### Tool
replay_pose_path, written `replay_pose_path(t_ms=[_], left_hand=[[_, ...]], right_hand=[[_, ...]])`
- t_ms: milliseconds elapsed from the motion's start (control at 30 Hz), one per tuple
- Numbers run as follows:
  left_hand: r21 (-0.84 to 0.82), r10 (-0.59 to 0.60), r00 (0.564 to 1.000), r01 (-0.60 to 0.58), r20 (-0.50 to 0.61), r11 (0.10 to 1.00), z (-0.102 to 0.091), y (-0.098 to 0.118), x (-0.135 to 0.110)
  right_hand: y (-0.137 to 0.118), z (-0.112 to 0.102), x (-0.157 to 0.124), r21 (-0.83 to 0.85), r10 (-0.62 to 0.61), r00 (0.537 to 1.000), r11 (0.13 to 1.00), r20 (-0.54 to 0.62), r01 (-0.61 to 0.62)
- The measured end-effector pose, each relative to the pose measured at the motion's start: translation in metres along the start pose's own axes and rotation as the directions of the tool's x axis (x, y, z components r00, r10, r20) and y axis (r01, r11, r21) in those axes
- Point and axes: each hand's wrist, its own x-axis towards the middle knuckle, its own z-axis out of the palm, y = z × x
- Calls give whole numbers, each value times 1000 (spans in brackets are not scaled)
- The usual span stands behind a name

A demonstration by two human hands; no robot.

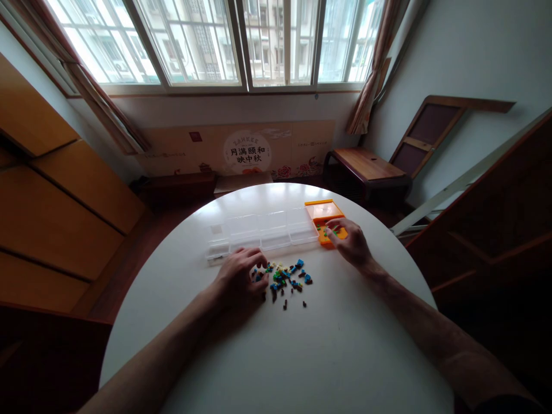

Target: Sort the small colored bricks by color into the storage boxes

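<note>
Bricks [279,276]: small mixed heap on bench [302,356], just right of left hand [241,273].
Left hand: curled, thumb parted from fingers, no grip visible.
Right hand [354,242]: fingers bent over orange box [326,243]; whether pinching anything, can't tell.
Green pieces [319,227]: in box; handling these seems the step, calling for fine fingertip control.

Bricks [281,277] lie on the table [302,356] before a row of boxes [276,237].

Both arms [172,339] reach forward
The left hand [242,272] curls in a loose C; the right hand [350,240], farther forward, angles inward, fingers bent.
</note>
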Motion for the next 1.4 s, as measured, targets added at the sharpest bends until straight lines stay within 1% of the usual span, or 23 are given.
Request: replay_pose_path(t_ms=[133, 400, 567, 700, 800, 867, 933, 967, 1033, 1067, 1100, 1167, 1233, 1400], left_hand=[[6, -18, 1000, 18, 11, 1000, 1, -1, 1], [21, 10, 1000, -10, -8, 1000, 5, -4, 0], [17, 21, 1000, -21, -8, 1000, 7, -6, 0], [11, 48, 998, -48, -27, 999, 3, -6, 2], [-44, 26, 997, -29, -73, 999, 0, 1, 4], [-125, 0, 993, -15, -115, 992, 0, 8, 6], [-224, -24, 990, -7, -138, 975, 3, 17, 7], [-274, -34, 990, -4, -135, 962, 5, 21, 7], [-357, -51, 992, 7, -114, 934, 10, 28, 7], [-387, -57, 994, 14, -99, 922, 14, 31, 7], [-408, -66, 994, 26, -84, 912, 17, 33, 7], [-435, -81, 995, 46, -61, 899, 23, 35, 6], [-448, -89, 995, 60, -45, 892, 28, 36, 7], [-460, -82, 996, 57, -35, 886, 32, 36, 7]], right_hand=[[-2, 1, -2, 15, -14, 1000, 1000, 17, 13], [-7, 2, -3, 32, -50, 997, 998, 54, 49], [-13, 2, -3, 19, -124, 990, 992, 72, 123], [-21, 0, -3, 27, -212, 976, 977, 47, 211], [-34, 0, -7, 55, -329, 944, 943, 26, 327], [-46, 1, -11, 95, -418, 906, 906, 60, 412], [-57, 5, -17, 149, -504, 852, 862, 144, 485], [-61, 7, -19, 181, -543, 816, 838, 196, 514], [-66, 14, -24, 239, -605, 741, 796, 290, 556], [-67, 18, -26, 258, -626, 711, 780, 321, 570], [-67, 22, -28, 267, -640, 690, 769, 339, 581], [-64, 28, -30, 262, -650, 678, 760, 343, 595], [-61, 31, -32, 251, -651, 685, 758, 327, 602], [-63, 29, -33, 228, -655, 690, 755, 307, 615]])
